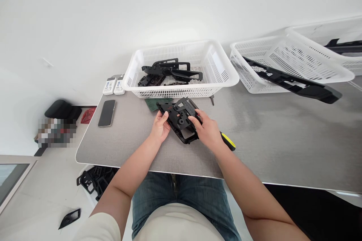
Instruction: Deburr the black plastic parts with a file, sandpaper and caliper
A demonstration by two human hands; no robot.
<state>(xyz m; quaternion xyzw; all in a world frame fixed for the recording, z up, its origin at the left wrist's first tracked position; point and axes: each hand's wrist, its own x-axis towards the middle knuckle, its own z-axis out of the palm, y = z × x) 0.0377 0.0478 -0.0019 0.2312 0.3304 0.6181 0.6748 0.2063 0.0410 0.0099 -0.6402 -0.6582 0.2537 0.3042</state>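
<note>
Black moulded plastic bracket (181, 118), tilted, between both hands just above the grey tabletop (263, 135), directly in front of a white plastic basket (172, 92). Left hand (160, 127): partly closed, fingers and thumb clasping the bracket's left side. Right hand (207, 130): partly closed, fingers wrapped over the bracket's right end, firm hold on the same part. Yellow-and-black screwdriver handle (228, 141) projecting from beneath the right hand; contact with the palm impossible to confirm. Dark green pad (154, 104) on the tabletop, just beyond the bracket. More black plastic parts (169, 70) inside the basket. Smartphone (106, 113) lying flat at left, well clear of both hands.
</note>
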